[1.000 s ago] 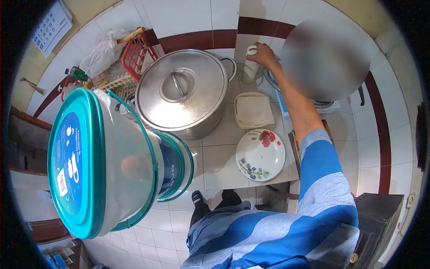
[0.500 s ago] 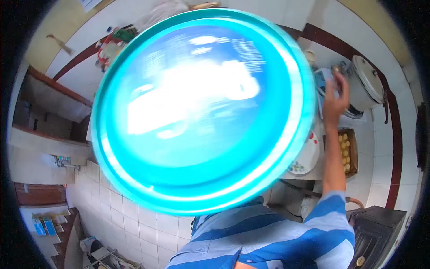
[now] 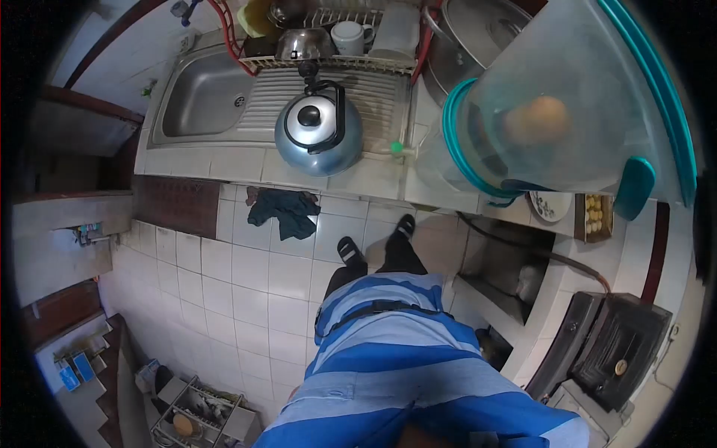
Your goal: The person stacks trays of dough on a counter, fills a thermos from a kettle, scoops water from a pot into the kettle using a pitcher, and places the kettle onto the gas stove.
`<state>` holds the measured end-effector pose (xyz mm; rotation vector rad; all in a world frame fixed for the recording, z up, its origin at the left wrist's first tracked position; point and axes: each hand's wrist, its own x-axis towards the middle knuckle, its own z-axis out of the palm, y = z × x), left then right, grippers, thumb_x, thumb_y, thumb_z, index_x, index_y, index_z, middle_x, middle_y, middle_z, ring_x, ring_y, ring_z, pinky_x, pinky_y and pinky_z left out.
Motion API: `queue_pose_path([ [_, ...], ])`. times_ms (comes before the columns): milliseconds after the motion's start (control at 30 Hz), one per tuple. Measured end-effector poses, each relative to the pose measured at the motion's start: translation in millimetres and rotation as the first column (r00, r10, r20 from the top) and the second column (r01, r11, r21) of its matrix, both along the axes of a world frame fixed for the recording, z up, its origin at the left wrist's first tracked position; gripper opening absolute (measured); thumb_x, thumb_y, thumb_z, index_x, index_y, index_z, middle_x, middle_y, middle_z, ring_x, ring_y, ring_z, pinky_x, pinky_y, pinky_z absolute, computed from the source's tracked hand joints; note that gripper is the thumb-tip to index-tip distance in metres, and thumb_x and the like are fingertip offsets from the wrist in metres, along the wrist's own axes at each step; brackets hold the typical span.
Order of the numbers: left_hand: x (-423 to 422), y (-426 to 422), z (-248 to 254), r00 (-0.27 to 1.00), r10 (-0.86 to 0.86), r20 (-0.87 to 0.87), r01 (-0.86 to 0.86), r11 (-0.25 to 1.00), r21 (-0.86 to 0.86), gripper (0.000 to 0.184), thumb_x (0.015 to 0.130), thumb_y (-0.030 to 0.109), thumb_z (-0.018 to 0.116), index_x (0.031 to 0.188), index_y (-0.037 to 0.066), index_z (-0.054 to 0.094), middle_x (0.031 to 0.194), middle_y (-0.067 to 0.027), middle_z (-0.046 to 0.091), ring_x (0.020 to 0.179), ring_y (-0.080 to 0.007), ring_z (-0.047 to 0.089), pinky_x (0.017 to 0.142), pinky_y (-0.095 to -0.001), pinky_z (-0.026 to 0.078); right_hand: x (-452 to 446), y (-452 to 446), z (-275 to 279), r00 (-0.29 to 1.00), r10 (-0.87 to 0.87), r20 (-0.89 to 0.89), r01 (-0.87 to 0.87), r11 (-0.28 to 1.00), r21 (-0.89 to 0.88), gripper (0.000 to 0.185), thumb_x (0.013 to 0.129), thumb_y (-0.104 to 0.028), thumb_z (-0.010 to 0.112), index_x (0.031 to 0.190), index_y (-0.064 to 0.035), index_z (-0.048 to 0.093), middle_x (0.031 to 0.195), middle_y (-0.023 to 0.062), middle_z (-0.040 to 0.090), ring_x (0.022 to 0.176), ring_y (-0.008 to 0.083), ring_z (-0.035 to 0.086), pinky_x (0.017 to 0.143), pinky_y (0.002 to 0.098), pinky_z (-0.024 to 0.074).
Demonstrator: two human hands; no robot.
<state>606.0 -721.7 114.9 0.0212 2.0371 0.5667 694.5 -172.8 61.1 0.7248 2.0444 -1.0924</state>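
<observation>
Neither my left hand nor my right hand shows now; only my striped blue shirt (image 3: 388, 358) and sandalled feet are visible. A blue kettle (image 3: 317, 145) with a black handle stands on the front part of the steel sink's drainboard. Large translucent buckets with teal rims (image 3: 571, 112) stand on the counter at the upper right, and an orange-brown round thing shows through the wall of one. Behind them is the large steel pot (image 3: 485, 33). Part of the flowered plate (image 3: 551, 206) shows beside a box of yellow pieces (image 3: 595, 218).
The sink basin (image 3: 205, 97) lies left of the kettle. A dish rack (image 3: 336, 63) holds a white mug (image 3: 349, 37) and a metal pot. Dark cloth (image 3: 287, 213) hangs at the counter front. A black oven (image 3: 616, 347) stands at the lower right.
The view has swung left to the sink and kettle. The buckets now appear at the right. My right hand, earlier over the counter near the stove, has left the view.
</observation>
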Motion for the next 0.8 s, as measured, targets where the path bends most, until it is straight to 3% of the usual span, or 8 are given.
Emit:
queue_pose_path([
  [100,-18.4,-12.1,8.6,0.998,-0.051,0.048,0.051,0.999,0.000,0.018,0.090,0.014,0.056,0.095,0.002,0.069,0.093,-0.0174,0.071,0.085,-0.0309,0.068,0.077,-0.0397,0.052,6.5,-23.0,21.9,0.998,-0.008,0.056,0.008,1.000,0.002,0.024,0.094,-0.023,0.058,0.109,-0.0050,0.066,0.115,0.0190,0.066,0.106,0.0284,0.063,0.090,0.0395,0.0487],
  [267,-3.0,-19.4,42.4,0.953,-0.138,0.270,0.146,0.989,-0.009,0.018,0.090,0.014,0.056,0.095,0.003,0.069,0.092,-0.0173,0.071,0.085,-0.0309,0.068,0.077,-0.0395,0.052,70.9,-48.4,73.2,0.957,-0.022,0.288,0.032,0.999,-0.031,0.024,0.094,-0.023,0.059,0.108,-0.0056,0.066,0.112,0.0169,0.067,0.102,0.0265,0.063,0.089,0.0384,0.0490],
  [800,-156.1,13.4,22.2,0.909,-0.227,0.349,0.249,0.968,-0.019,0.016,0.089,0.012,0.056,0.094,0.004,0.069,0.091,-0.0168,0.071,0.083,-0.0309,0.068,0.075,-0.0389,0.052,-51.9,-42.6,50.0,0.916,0.125,0.382,-0.081,0.988,-0.129,0.023,0.093,-0.024,0.062,0.108,-0.0077,0.068,0.102,0.0103,0.069,0.092,0.0205,0.064,0.083,0.0347,0.0499],
])
